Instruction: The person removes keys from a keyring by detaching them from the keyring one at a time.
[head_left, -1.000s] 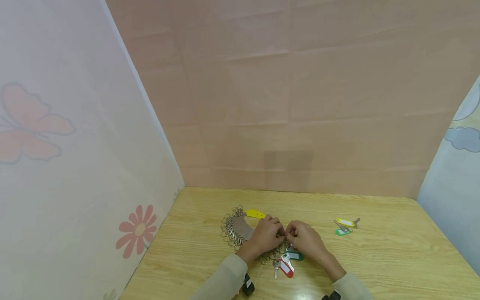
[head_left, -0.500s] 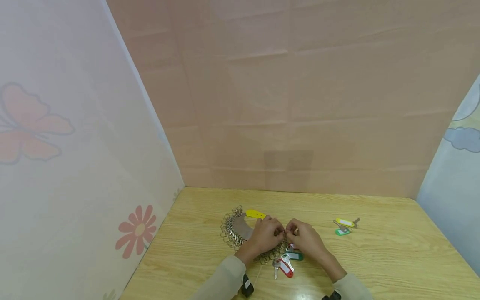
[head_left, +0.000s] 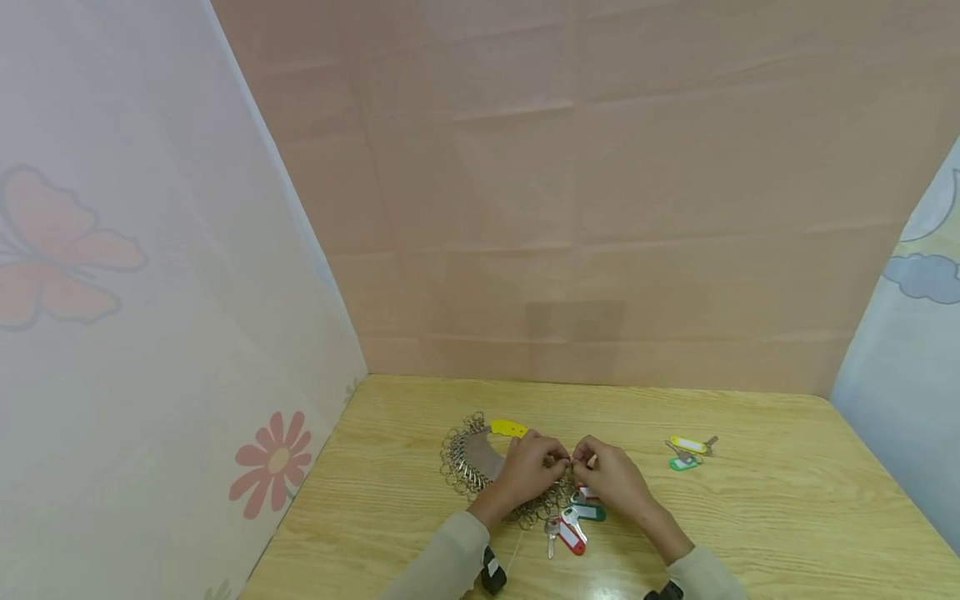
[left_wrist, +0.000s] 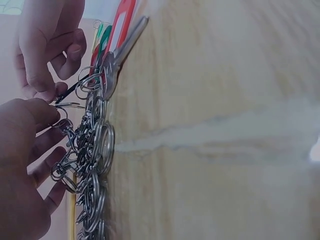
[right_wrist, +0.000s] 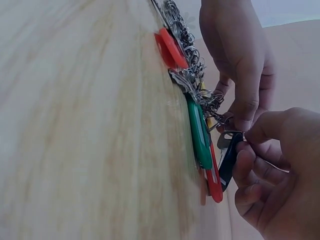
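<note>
Both hands meet fingertip to fingertip above the right edge of a curved brown panel (head_left: 480,454) fringed with metal clasps and rings. My left hand (head_left: 528,468) pinches a metal key ring (left_wrist: 70,105) joined to the fringe. Opposite it, my right hand (head_left: 611,477) pinches the ring end of a black key tag (right_wrist: 229,164). The exact contact between ring and tag is partly covered by the fingers. Below the hands lie a red key tag (head_left: 572,536), a green key tag (head_left: 588,512) and silver keys (head_left: 573,523). Another red tag (right_wrist: 215,180) sits beside the black one.
A yellow handle (head_left: 509,428) shows at the panel's far side. Farther right on the wooden table (head_left: 787,500) lie a yellow key tag (head_left: 688,445) and a green-edged tag (head_left: 683,464) with keys. A floral wall (head_left: 187,292) borders the left.
The fingertips of both hands shift slightly while staying together at the ring. The panel and loose keys stay where they were; the head view drifts slightly.
</note>
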